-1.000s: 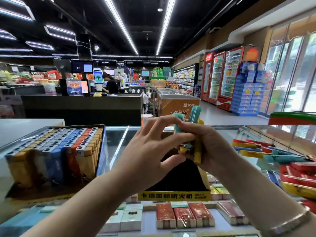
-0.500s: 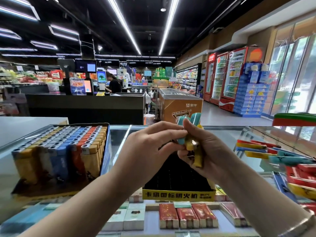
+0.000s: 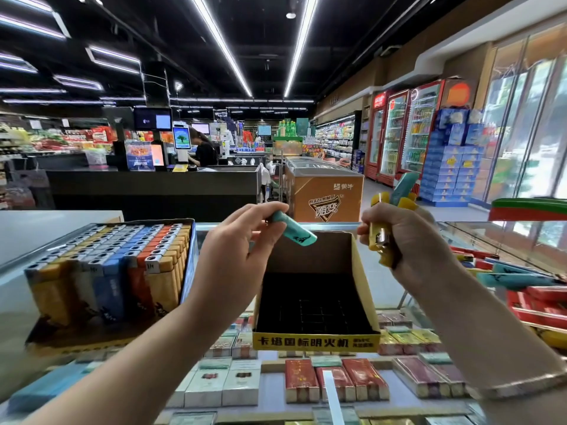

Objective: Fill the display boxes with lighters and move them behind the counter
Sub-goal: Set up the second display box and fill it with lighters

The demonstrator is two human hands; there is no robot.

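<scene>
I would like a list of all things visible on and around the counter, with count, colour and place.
empty display box: one, yellow front, black inside, counter centre
full display box: one, yellow, blue and orange lighters, counter left
teal lighter: one, above the empty box
lighter bunch: several, yellow and teal, count unclear
loose lighters: a pile, teal, red, yellow, counter right
cigarette packs: many, red and white, under the glass
left hand: pinches the teal lighter
right hand: grips the lighter bunch
</scene>
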